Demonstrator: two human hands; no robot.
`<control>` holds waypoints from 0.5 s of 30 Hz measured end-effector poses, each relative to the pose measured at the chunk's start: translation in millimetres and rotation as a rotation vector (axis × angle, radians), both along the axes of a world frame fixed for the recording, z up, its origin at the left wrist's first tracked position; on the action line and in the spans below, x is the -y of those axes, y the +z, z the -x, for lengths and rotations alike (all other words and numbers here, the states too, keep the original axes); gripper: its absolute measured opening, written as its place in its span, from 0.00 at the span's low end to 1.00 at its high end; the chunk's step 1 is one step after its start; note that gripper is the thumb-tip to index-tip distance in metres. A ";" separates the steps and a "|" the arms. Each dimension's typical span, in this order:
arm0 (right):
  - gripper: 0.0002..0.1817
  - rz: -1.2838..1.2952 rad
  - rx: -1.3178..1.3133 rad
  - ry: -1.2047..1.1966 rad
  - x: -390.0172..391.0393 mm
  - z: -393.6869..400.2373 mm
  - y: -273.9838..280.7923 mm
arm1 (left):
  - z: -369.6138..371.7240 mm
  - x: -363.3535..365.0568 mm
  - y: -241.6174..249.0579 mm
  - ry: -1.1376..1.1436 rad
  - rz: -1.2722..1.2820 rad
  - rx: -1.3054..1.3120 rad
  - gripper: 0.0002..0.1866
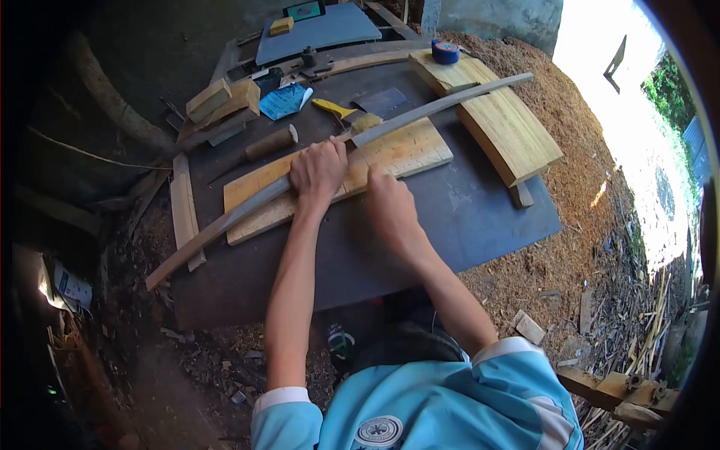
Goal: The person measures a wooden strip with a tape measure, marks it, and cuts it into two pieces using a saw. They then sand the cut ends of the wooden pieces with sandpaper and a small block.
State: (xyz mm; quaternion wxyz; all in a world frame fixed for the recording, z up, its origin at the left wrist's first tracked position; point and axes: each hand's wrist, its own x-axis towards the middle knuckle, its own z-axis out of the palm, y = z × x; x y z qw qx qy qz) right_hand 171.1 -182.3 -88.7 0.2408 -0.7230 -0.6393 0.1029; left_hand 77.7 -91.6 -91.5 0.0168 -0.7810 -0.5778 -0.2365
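Observation:
A long thin grey strip (442, 102) lies diagonally across a light wooden board (409, 150) on the dark tabletop (480, 210). My left hand (320, 171) is closed over the strip near the board's middle. Just right of it, my right hand (391, 199) is curled by the board's front edge; whatever its fingers may hold is hidden. A yellowish tuft (366, 123) sits behind the strip, beside a yellow-handled tool (333, 107). Left of these lies a tool with a round wooden handle (271, 142).
Thick wooden pieces (514, 135) with blue tape (445, 52) stand at the right. Wood blocks (217, 105) and a blue sheet (283, 100) are at the back left. A blue-grey panel (319, 34) lies behind. Sawdust (570, 120) covers the ground at right.

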 end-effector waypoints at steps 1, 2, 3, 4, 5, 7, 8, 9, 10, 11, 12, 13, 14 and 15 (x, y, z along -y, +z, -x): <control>0.10 0.083 -0.010 -0.011 32.6 -7.0 -0.5 | 3.3 -1.7 3.7 0.006 0.016 0.004 0.26; 0.09 0.139 -0.012 -0.014 66.4 -16.4 0.7 | 3.5 -0.5 9.3 0.028 0.054 -0.023 0.25; 0.09 0.046 -0.021 -0.009 77.9 -17.1 -2.4 | 4.6 -0.8 10.7 0.025 0.039 -0.019 0.25; 0.09 -0.050 -0.022 0.005 82.3 -21.3 -7.4 | 3.3 -4.0 9.0 0.028 0.020 -0.004 0.25; 0.09 -0.133 -0.035 0.010 84.7 -23.3 -12.2 | 2.9 -4.4 4.8 0.022 0.016 -0.002 0.25; 0.08 -0.029 -0.015 0.051 13.7 -14.3 2.4 | 5.1 -0.3 0.2 0.004 0.040 -0.006 0.25; 0.07 -0.103 -0.034 0.067 -24.7 -8.1 -9.4 | 5.1 -4.5 4.0 0.015 0.045 -0.001 0.25; 0.07 -0.079 -0.037 0.037 -14.9 -9.7 -10.2 | 5.0 -1.5 2.8 0.020 0.074 0.000 0.25; 0.06 -0.057 -0.046 0.007 1.2 -7.9 -9.3 | 6.5 2.8 -0.3 0.012 0.090 -0.013 0.25; 0.06 -0.052 -0.047 -0.019 15.5 -6.6 -6.1 | 7.9 4.0 -0.4 0.007 0.088 -0.018 0.25; 0.06 0.014 -0.072 -0.055 34.7 -7.5 -5.3 | 5.4 -2.1 3.4 0.014 0.067 -0.006 0.25; 0.06 0.034 -0.063 -0.036 36.6 -15.1 -0.6 | 2.5 -2.9 3.6 0.016 0.051 0.008 0.25; 0.07 0.073 -0.076 -0.019 46.9 -17.3 1.5 | 3.3 4.4 -0.8 0.016 0.055 0.000 0.24; 0.07 0.071 -0.060 0.004 56.1 -21.5 8.3 | 5.3 2.9 0.1 0.019 0.032 -0.011 0.24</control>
